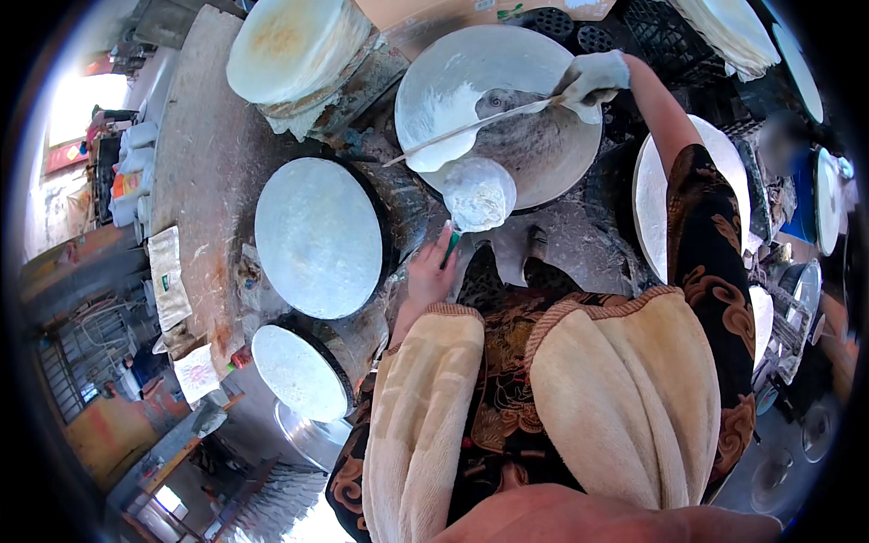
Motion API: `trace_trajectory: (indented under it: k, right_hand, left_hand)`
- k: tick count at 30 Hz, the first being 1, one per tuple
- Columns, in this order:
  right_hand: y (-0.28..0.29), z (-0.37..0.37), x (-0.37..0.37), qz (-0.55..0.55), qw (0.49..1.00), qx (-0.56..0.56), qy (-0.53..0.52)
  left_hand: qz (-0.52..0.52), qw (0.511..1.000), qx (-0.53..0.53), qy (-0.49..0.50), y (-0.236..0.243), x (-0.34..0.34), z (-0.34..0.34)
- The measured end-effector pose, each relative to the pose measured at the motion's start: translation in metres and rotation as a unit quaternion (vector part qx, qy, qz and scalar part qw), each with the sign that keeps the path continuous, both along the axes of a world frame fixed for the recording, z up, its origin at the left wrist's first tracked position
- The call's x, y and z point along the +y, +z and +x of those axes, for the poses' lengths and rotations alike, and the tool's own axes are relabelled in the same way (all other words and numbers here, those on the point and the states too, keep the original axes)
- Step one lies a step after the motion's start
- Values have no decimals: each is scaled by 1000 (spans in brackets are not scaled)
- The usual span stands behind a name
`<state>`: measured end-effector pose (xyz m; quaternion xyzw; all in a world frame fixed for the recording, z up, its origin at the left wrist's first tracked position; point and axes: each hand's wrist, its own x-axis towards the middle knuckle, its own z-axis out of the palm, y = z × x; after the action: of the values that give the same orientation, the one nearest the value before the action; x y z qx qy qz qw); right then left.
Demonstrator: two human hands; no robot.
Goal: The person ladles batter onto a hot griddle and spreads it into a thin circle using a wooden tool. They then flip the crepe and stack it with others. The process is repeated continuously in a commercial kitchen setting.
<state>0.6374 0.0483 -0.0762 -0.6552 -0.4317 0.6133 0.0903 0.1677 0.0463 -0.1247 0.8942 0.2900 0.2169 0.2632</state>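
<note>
A large round griddle [552, 163] lies ahead of me, with wet white batter [444, 109] over its left side and a bare grey-brown patch toward the middle and right. My right hand [593, 83], in a whitish glove, is closed on a long thin wooden stick [489, 120] that reaches leftward across the griddle. My left hand [431, 271] is bare and grips the green handle of a ladle [480, 195]. The ladle's round bowl is coated with white batter and sits at the griddle's near edge. How much batter it holds, I cannot tell.
A thick stack of round flatbreads [294, 54] stands at the far left, another stack [724, 36] at the far right. Round pale-topped drums stand left [319, 240], lower left [300, 373] and right [738, 172]. A cardboard box [416, 16] lies behind the griddle.
</note>
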Motion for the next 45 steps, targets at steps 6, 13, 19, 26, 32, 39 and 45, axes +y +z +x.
trace_trajectory:
  k: [6, 13, 19, 26, 32, 39, 45]
  right_hand:
    - [-46, 19, 2, 22, 994, 64, -89]
    - [-14, 42, -41, -39, 998, 48, -3]
    - [-34, 3, 22, 54, 997, -5, -52]
    - [-6, 41, 8, -43, 992, -8, 118]
    - [-37, -5, 34, 10, 998, 8, 60]
    - [15, 26, -84, -32, 972, -188, 140]
    - [-10, -73, -257, -25, 962, -94, -255]
  left_hand:
    - [-382, 834, -293, 269, 39, 42, 17]
    - [-330, 751, -483, 307, 77, 81, -40]
    - [-373, 737, -478, 299, 78, 81, -44]
    - [-396, 720, -492, 287, 78, 60, -68]
    - [-440, 674, -528, 271, 79, 37, -75]
    - [-510, 648, -544, 154, 93, 57, -66]
    - [-544, 590, -581, 137, 91, 77, -110]
